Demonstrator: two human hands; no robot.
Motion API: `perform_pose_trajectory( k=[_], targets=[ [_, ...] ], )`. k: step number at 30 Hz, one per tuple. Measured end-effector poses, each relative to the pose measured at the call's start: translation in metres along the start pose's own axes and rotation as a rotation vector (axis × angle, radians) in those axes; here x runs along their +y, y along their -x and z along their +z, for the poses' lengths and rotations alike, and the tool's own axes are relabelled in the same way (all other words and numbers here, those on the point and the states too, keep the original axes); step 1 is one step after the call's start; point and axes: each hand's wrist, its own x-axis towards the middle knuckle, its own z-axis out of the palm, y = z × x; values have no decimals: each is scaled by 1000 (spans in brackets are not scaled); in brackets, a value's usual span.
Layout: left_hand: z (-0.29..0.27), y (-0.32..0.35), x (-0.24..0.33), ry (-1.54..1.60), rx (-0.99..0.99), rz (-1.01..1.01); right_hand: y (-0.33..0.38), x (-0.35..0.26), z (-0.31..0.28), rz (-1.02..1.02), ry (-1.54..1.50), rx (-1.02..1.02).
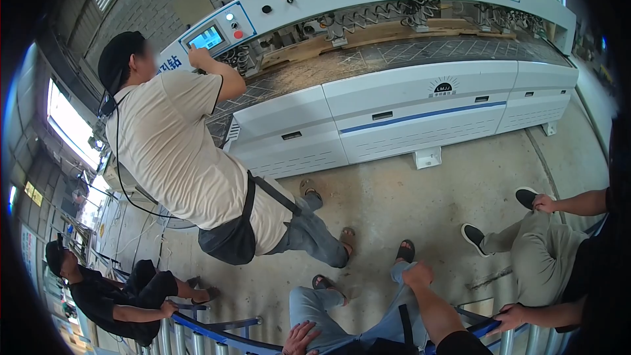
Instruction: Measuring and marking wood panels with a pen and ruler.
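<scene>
While you sit facing the white machine [407,108], your left hand [300,338] lies flat, its fingers extended and slightly parted, on one thigh of the light-blue jeans [388,319], the denim directly beneath the fingers. Your right hand [417,276] rests at the other knee, fingers bent over the denim; whether they grip it cannot be told. Beyond, a standing co-worker [171,144] reaches toward the lit screen [206,38].
</scene>
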Motion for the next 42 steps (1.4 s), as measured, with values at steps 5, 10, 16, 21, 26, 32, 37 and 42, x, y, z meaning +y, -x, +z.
perform_pose_trajectory(
  k=[5,10,16,21,26,32,37,42],
  targets=[
    [-2,-1,1,-3,-9,10,0,2,3,-11,-8,22],
    [-1,-1,1,-4,-3,13,-2,3,4,-25,4,19],
    [-1,0,0,-12,6,26,7,0,-7,-25,-41,17],
    [-4,-1,1,-8,-16,22,13,-4,-18,-3,-56,-7],
    [-5,0,0,-27,-72,-14,9,-3,-13,24,-73,-10],
    [-4,0,0,-30,-52,-13,-1,0,-1,14,-42,1],
    [-5,0,2,-28,-42,-9,-3,1,4,22,-29,-16],
    [-6,-1,3,-26,-39,-4,1,-2,-6,37,-27,-38]
  ],
)
